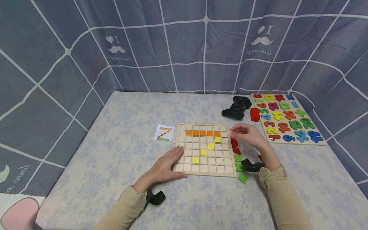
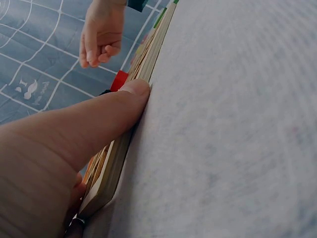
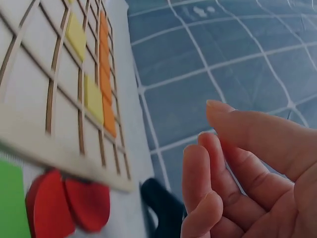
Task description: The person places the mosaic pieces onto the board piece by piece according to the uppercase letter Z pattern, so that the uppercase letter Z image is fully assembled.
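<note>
On flowered cloth (image 1: 86,179), the left hand (image 1: 165,164), fingers extended, should lightly steady the grid board (image 1: 212,168) for the right hand (image 1: 249,135), whose bent fingers hold nothing.

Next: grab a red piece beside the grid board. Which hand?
Probably the right hand: it looks empty and is close to the red pieces by the right edge of the grid board. The left hand rests at the opposite edge, farther away.
</note>
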The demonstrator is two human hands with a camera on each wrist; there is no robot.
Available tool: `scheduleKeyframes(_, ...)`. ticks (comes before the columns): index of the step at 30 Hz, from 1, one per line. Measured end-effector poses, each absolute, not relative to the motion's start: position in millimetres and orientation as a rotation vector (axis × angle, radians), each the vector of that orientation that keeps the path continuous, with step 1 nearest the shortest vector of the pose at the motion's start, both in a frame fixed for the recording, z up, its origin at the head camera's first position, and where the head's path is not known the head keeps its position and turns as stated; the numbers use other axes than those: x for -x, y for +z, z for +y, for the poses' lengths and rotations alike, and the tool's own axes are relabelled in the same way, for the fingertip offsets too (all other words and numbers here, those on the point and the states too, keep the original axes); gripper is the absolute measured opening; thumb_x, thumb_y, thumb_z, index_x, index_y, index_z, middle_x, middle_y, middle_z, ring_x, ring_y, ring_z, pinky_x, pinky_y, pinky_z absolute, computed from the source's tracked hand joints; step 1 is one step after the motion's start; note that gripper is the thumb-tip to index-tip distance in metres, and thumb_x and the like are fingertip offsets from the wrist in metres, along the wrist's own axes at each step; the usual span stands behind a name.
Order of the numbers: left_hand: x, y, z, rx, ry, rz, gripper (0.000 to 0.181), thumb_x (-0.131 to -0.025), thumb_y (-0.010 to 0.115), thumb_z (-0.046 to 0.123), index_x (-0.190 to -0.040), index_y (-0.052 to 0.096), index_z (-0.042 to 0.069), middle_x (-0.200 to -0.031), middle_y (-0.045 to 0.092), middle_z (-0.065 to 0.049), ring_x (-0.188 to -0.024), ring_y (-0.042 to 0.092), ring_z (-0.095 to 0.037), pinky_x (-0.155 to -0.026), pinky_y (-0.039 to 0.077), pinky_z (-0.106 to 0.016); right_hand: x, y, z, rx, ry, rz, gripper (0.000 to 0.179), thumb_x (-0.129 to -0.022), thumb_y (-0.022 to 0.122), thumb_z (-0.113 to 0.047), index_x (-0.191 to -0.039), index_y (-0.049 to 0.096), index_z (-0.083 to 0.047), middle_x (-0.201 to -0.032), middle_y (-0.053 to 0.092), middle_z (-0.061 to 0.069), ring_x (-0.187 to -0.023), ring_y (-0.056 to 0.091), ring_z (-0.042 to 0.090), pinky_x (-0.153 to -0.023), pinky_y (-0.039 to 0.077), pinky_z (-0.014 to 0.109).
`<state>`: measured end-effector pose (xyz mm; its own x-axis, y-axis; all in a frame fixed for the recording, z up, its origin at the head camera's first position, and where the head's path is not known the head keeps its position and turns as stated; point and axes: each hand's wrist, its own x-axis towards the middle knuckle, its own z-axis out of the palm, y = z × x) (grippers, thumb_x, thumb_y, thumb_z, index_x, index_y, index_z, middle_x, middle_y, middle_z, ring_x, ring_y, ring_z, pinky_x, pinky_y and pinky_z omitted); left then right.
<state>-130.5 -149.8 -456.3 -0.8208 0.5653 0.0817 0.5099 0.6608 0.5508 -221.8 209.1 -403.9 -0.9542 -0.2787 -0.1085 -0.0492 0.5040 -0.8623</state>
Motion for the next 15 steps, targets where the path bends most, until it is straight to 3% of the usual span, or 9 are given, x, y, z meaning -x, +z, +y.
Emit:
scheduleKeyframes(10, 131.2, -457.7, -150.1, -0.897, 0.866, 2.772, 0.096, -0.078, 0.07, 0.053, -0.147, 0.027, 0.0, -0.153, 0.023, -0.011, -0.141, 0.017, -0.021, -0.114, 0.02, -0.037, 229.5, -424.2, 223.3, 0.188, -1.424, 2.474, 0.041, -0.088, 0.066, -0.019, -0.118, 0.055, 0.008, -0.098, 0.065, 0.011, -0.076, 0.057, 0.018, -0.062, 0.052, 0.028)
scheduleKeyframes(15, 131.3, -457.9, -150.2, -0.903, 0.865, 2.776, 0.096, -0.078, 0.07, 0.053, -0.146, 0.028, 0.0, -0.153, 0.024, -0.01, -0.141, 0.017, -0.021, -0.114, 0.02, -0.037, 231.9, -431.6, 223.8, 0.154, -1.372, 2.502, 0.04, -0.088, 0.067, -0.021, -0.116, 0.057, 0.006, -0.097, 0.065, 0.012, -0.077, 0.055, 0.017, -0.063, 0.049, 0.026)
